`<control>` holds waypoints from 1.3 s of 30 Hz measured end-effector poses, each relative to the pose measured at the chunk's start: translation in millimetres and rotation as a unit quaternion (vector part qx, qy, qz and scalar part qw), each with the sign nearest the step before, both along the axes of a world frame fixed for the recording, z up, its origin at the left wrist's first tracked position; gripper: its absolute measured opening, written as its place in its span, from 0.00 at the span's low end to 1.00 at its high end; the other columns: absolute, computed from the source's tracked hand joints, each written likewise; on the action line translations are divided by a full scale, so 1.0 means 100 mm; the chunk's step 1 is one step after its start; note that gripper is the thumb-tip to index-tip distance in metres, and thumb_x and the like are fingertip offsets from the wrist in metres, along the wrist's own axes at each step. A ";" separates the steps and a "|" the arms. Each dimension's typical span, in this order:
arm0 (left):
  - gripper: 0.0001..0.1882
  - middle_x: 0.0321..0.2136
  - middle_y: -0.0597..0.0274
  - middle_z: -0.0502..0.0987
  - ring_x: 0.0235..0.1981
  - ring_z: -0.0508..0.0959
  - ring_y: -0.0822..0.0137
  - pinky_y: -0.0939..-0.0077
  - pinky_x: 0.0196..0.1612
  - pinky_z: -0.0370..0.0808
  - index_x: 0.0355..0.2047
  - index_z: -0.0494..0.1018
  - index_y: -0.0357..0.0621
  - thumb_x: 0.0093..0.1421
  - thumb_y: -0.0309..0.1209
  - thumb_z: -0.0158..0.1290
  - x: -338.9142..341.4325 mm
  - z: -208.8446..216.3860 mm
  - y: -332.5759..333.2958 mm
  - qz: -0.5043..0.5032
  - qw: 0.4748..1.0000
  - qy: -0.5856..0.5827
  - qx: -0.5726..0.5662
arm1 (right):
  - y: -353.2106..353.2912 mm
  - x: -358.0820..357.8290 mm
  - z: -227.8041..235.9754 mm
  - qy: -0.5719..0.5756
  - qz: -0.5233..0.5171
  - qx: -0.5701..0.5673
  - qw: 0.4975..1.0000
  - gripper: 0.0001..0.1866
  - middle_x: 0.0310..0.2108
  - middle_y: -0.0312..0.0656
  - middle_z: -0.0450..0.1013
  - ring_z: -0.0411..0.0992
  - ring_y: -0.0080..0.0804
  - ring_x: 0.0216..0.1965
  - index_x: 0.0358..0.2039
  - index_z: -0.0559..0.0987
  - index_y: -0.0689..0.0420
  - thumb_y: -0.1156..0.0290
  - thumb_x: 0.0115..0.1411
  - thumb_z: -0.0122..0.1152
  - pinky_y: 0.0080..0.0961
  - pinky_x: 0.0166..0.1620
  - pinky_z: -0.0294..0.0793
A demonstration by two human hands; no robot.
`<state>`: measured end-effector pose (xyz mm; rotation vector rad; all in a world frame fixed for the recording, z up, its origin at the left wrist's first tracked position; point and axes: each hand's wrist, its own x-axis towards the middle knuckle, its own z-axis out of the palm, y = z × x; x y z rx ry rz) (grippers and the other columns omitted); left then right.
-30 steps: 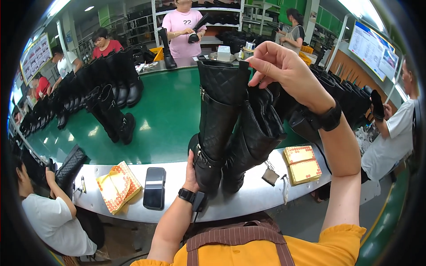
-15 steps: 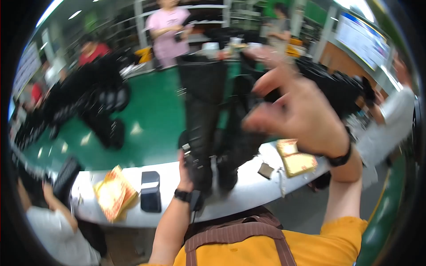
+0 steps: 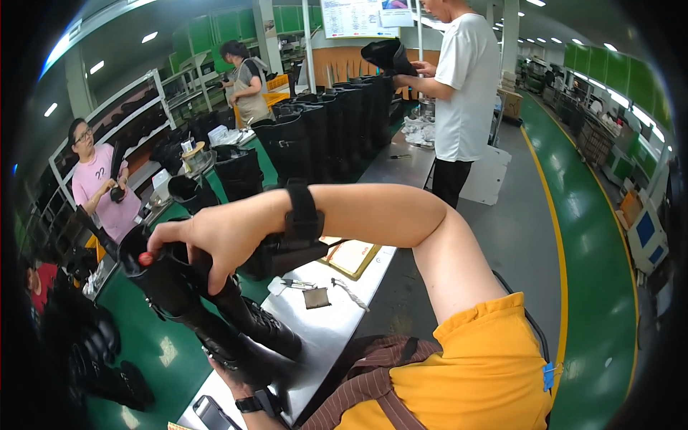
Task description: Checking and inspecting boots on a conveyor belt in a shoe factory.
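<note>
Two tall black boots stand close together, tilted in this view, at the edge of the metal worktop point(image 3: 358, 315). My right hand point(image 3: 226, 236) reaches across from the right, its fingers bent over the top of the nearer boot point(image 3: 175, 297). A small red spot shows at a fingertip by the boot's rim; I cannot make out what it is. Beside it stands the second boot point(image 3: 261, 322), its upper part partly covered by my hand. Low down, my left hand point(image 3: 228, 376) is closed around the nearer boot's foot, its fingers mostly hidden.
A phone point(image 3: 211, 414) lies near my left wrist. Right of the boots are a dark square piece point(image 3: 316, 298), a cord point(image 3: 350, 294) and a yellow-edged packet point(image 3: 351, 256). Rows of black boots point(image 3: 322, 129) stand beyond. A person in white point(image 3: 462, 86) holds a boot.
The view has swung to the right. My right hand, raised in the air before, has come down to the boot's top. My left hand stays at the boot's foot.
</note>
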<state>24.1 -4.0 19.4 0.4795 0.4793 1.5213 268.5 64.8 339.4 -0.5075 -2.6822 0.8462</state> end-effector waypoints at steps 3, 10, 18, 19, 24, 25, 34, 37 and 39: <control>0.34 0.55 0.57 0.72 0.53 0.74 0.58 0.61 0.57 0.71 0.62 0.61 0.44 0.64 0.55 0.43 -0.04 -0.13 0.04 -0.018 0.999 -0.038 0.001 | 0.02 -0.04 0.05 -0.077 0.030 -0.037 0.996 0.45 0.42 0.48 0.74 0.75 0.39 0.43 0.60 0.60 0.51 0.67 0.44 0.75 0.30 0.46 0.73; 0.45 0.59 0.49 0.66 0.58 0.69 0.53 0.56 0.62 0.66 0.63 0.57 0.38 0.60 0.64 0.44 -0.11 0.03 -0.06 -0.053 0.997 -0.057 -0.010 | -0.08 -0.57 -0.17 0.102 -0.078 0.118 0.985 0.42 0.40 0.47 0.77 0.77 0.29 0.41 0.52 0.69 0.68 0.60 0.42 0.80 0.24 0.46 0.76; 0.49 0.56 0.47 0.69 0.57 0.70 0.51 0.55 0.61 0.66 0.65 0.55 0.43 0.59 0.71 0.30 -0.24 -0.07 0.06 0.081 0.983 -0.163 0.022 | 1.02 -1.48 0.11 0.201 -0.083 0.044 0.975 0.16 0.35 0.34 0.77 0.73 0.16 0.35 0.41 0.77 0.64 0.73 0.53 0.70 0.16 0.41 0.73; 0.45 0.49 0.49 0.72 0.52 0.73 0.53 0.57 0.56 0.69 0.63 0.57 0.44 0.61 0.69 0.32 -0.26 -0.10 0.06 0.111 0.984 -0.131 -0.050 | 1.24 -1.64 0.14 0.222 -0.103 0.036 0.969 0.17 0.33 0.34 0.77 0.73 0.17 0.33 0.40 0.77 0.64 0.71 0.52 0.71 0.16 0.40 0.74; 0.35 0.30 0.58 0.73 0.33 0.75 0.64 0.69 0.40 0.72 0.59 0.59 0.43 0.63 0.58 0.42 -0.29 -0.25 0.08 0.151 0.970 -0.116 -0.148 | 2.16 -2.17 0.23 0.228 -0.147 0.307 0.913 0.26 0.31 0.43 0.79 0.77 0.27 0.31 0.41 0.76 0.65 0.58 0.49 0.73 0.22 0.38 0.76; 0.32 0.30 0.58 0.72 0.32 0.74 0.64 0.70 0.38 0.72 0.58 0.61 0.43 0.64 0.55 0.42 -0.29 -0.26 0.08 0.141 0.971 -0.109 -0.159 | 2.32 -2.30 0.19 0.218 -0.164 0.294 0.916 0.26 0.31 0.43 0.79 0.77 0.27 0.31 0.41 0.76 0.65 0.58 0.49 0.73 0.22 0.38 0.76; 0.23 0.27 0.60 0.72 0.30 0.73 0.64 0.71 0.36 0.70 0.49 0.70 0.40 0.65 0.46 0.43 -0.24 -0.27 0.08 0.102 0.969 -0.126 -0.186 | 3.44 -3.16 -0.98 -0.093 -0.317 0.325 0.886 0.49 0.58 0.48 0.64 0.61 0.53 0.60 0.59 0.69 0.44 0.47 0.35 0.77 0.45 0.60 0.64; 0.22 0.26 0.61 0.72 0.29 0.73 0.64 0.71 0.36 0.70 0.48 0.70 0.39 0.64 0.45 0.44 -0.23 -0.29 0.07 0.100 0.973 -0.111 -0.177 | 3.48 -3.21 -0.87 -0.098 -0.305 0.308 0.896 0.54 0.58 0.53 0.62 0.60 0.55 0.60 0.62 0.65 0.43 0.49 0.31 0.79 0.45 0.61 0.64; 0.22 0.26 0.61 0.72 0.29 0.73 0.64 0.71 0.36 0.70 0.47 0.70 0.39 0.64 0.45 0.44 -0.22 -0.31 0.06 0.100 0.973 -0.100 -0.182 | 3.27 -3.17 -0.67 -0.117 -0.263 0.387 0.876 0.51 0.55 0.60 0.64 0.60 0.60 0.59 0.61 0.68 0.44 0.47 0.33 0.76 0.46 0.61 0.61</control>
